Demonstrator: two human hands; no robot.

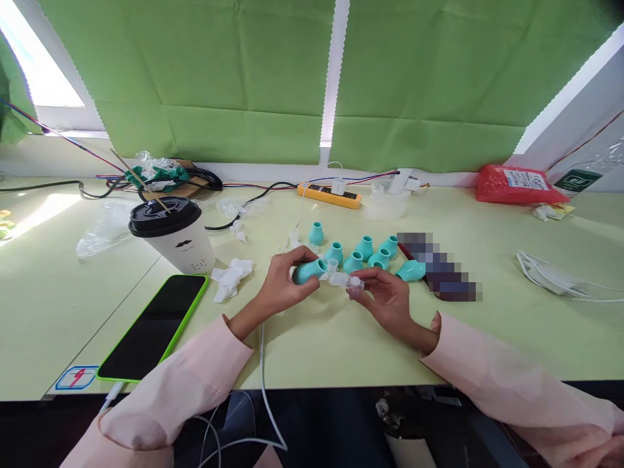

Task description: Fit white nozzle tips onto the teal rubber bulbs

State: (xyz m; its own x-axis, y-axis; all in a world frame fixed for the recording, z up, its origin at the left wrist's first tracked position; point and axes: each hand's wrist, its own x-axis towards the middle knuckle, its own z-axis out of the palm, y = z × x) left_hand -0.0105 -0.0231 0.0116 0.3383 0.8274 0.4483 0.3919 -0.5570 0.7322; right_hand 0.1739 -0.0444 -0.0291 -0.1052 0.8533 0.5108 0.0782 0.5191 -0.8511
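My left hand (280, 286) is closed round a teal rubber bulb (307, 272) lying on its side, its open neck pointing right. Between my hands is a clear plastic fitting (337, 279) with a short upright tube. Its left end is close to the bulb's neck and my left thumb; I cannot tell whether they are joined. The fingertips of my right hand (387, 302) pinch the round right end of this fitting. Several more teal bulbs (364, 247) stand just beyond my hands, mouths up. One teal bulb (412, 270) lies on its side beyond my right hand.
A lidded paper cup (182, 244) and a green-edged phone (156, 325) are at left, near a crumpled tissue (233, 278). Behind are a yellow power strip (329, 195) and a red package (517, 185). A blurred dark object (441, 270) and a white cable (550, 276) lie right.
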